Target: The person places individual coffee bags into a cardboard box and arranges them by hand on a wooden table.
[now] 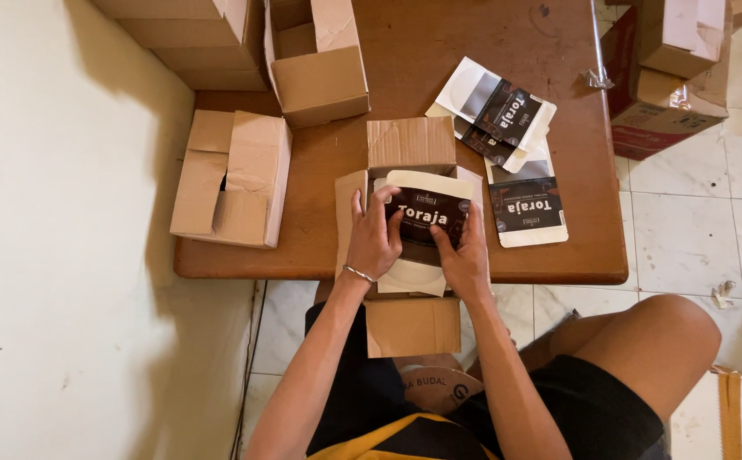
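A flat packet (426, 217), dark brown with a cream border, lies in the mouth of an open cardboard box (411, 143) at the near edge of a low wooden table (320, 247). Both hands press on the packet. The left hand (374, 238), with a thin bracelet at the wrist, has its fingers curled over the packet's left edge, closed on it. The right hand (466, 260) rests on the packet's lower right part, thumb and fingers pinching it. The box's flaps stand open on all sides, and the near flap hangs over the table's edge toward the person's lap.

Just right of the box, toward the table's right edge, lie several loose packets (507, 119) of the same kind, overlapping. Near the far edge sits another open box (318, 81). At the left edge lies a closed box (234, 179). More cartons (665, 77) stand on the tiled floor (686, 230) to the right.
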